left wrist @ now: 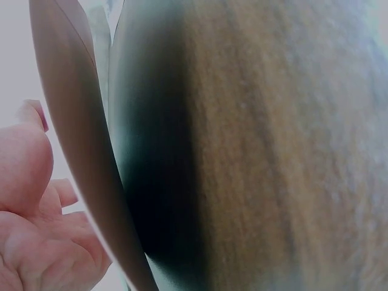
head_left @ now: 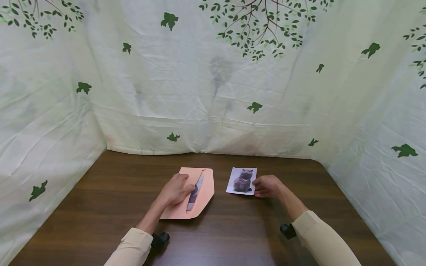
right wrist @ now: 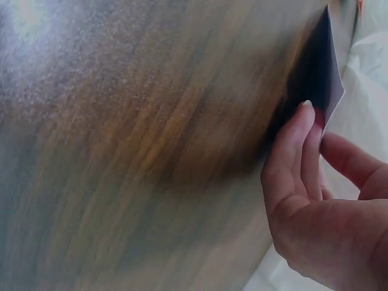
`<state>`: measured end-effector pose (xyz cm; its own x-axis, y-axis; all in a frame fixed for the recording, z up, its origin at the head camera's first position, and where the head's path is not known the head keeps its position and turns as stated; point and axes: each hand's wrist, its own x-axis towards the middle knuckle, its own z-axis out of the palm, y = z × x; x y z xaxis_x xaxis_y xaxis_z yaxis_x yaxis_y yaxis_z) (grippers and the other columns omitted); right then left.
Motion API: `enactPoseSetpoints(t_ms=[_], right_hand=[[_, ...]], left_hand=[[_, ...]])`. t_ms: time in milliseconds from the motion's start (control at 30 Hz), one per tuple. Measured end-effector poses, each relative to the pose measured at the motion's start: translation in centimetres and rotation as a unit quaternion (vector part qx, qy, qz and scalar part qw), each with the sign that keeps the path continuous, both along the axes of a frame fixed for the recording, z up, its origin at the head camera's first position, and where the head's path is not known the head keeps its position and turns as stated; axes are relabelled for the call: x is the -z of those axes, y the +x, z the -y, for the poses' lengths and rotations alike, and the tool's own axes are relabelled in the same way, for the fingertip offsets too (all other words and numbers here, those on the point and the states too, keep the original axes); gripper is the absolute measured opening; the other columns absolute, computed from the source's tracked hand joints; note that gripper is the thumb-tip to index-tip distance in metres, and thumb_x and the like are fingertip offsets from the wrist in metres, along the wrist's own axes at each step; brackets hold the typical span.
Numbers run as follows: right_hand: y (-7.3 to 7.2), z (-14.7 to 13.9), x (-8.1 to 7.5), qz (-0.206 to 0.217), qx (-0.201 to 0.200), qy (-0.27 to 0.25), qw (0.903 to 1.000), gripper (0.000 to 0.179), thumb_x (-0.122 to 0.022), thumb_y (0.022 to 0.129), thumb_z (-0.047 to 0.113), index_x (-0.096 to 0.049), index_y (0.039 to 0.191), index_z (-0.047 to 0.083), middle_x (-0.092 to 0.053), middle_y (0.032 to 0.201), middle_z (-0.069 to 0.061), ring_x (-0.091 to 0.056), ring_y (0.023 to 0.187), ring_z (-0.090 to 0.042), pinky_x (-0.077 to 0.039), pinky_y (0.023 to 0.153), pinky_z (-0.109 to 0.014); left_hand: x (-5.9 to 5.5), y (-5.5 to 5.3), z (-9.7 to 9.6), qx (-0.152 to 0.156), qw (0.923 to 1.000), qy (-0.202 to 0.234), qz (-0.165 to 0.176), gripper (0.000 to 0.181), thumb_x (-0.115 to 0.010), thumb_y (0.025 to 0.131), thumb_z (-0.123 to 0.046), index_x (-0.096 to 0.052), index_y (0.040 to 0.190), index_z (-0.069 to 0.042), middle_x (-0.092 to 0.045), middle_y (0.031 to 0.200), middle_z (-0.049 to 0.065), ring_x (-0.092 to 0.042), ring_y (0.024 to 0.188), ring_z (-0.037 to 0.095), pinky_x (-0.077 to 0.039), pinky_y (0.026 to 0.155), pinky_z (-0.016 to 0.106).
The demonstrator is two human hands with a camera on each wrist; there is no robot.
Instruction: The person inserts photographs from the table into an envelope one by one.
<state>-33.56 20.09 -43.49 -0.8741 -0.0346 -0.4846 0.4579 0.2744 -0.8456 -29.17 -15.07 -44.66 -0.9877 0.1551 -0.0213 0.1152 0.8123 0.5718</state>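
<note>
My left hand (head_left: 178, 188) grips a pink envelope (head_left: 207, 190) by its left part, thumb beside a long slit in the paper. Through the slit shows a narrow strip of a grey-and-purple printed sheet (head_left: 194, 195); the rest of it is hidden inside. In the left wrist view the envelope (left wrist: 79, 133) is seen nearly edge-on, tilted above the table. To the right, my right hand (head_left: 269, 186) pinches the right edge of a white card with a grey cat picture (head_left: 243, 181). The right wrist view shows the thumb on one face of the card (right wrist: 334, 91) and fingers on the other.
A brown wooden table (head_left: 229, 236) lies under both hands. White cloth with green leaf prints (head_left: 199, 92) hangs behind the far edge and along both sides. Black wrist cameras (head_left: 160, 240) hang below the sleeves.
</note>
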Motion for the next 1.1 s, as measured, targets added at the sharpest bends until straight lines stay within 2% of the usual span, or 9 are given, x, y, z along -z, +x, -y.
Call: enactPoseSetpoints(t_ms=[267, 700, 967, 1100], right_hand=[[-0.2, -0.3, -0.3, -0.021, 0.024, -0.036, 0.9988, 0.027, -0.060, 0.094, 0.007, -0.058, 0.115, -0.011, -0.067, 0.088, -0.014, -0.069, 0.069, -0.020, -0.061, 0.069, -0.033], [0.0, -0.4, -1.8, -0.038, 0.026, -0.037, 0.9983, 0.020, -0.062, 0.093, 0.004, -0.063, 0.107, -0.010, -0.069, 0.077, -0.006, -0.068, 0.063, -0.015, -0.059, 0.063, -0.028], [-0.2, 0.2, -2.9, -0.040, 0.027, -0.050, 0.9976, 0.025, -0.062, 0.094, 0.005, -0.062, 0.113, -0.011, -0.072, 0.083, -0.008, -0.070, 0.070, -0.017, -0.061, 0.067, -0.032], [-0.1, 0.8, -3.5, -0.042, 0.020, -0.062, 0.9970, 0.020, -0.062, 0.093, 0.004, -0.063, 0.109, -0.009, -0.071, 0.083, -0.008, -0.069, 0.070, -0.017, -0.061, 0.067, -0.032]], left_hand=[[-0.1, 0.0, 0.0, 0.003, 1.0000, -0.004, -0.003, 0.061, -0.060, 0.097, -0.032, -0.048, 0.143, 0.006, -0.046, 0.148, 0.029, -0.045, 0.138, 0.042, -0.037, 0.113, 0.055], [-0.3, 0.1, -0.1, 0.013, 0.9998, -0.009, -0.007, 0.060, -0.060, 0.097, -0.031, -0.049, 0.142, 0.007, -0.047, 0.146, 0.029, -0.044, 0.138, 0.043, -0.037, 0.112, 0.055], [-0.3, 0.2, -0.2, 0.008, 0.9999, -0.011, -0.005, 0.060, -0.059, 0.097, -0.030, -0.049, 0.143, 0.007, -0.047, 0.146, 0.029, -0.045, 0.137, 0.042, -0.038, 0.112, 0.055], [-0.3, 0.1, -0.2, 0.009, 0.9998, -0.011, -0.011, 0.059, -0.060, 0.097, -0.029, -0.049, 0.142, 0.007, -0.048, 0.146, 0.030, -0.045, 0.137, 0.042, -0.038, 0.112, 0.055]])
